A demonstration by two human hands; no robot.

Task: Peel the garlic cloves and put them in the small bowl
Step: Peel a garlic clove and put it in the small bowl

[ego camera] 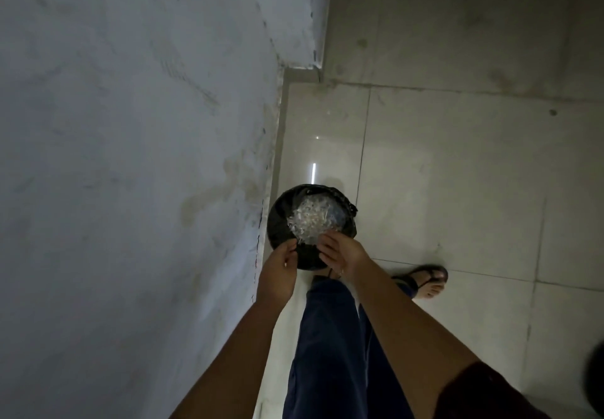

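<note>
Head view looks straight down along a scuffed grey-white plaster wall (130, 157) on the left and a glossy beige tiled floor (457, 173) on the right. Dark blue trousers (330, 353) fill the near middle. Beyond them, against the foot of the wall, stands a round bin lined with a black plastic bag (281, 219), holding a heap of pale papery peelings (310, 219). Over its near rim, the left hand (277, 271) has curled fingers at the bag's edge; whether it grips the bag cannot be told. The right hand (340, 252) hangs with fingers loosely spread, released, just above the peelings. A sandalled foot (425, 283) rests to the right.
</note>
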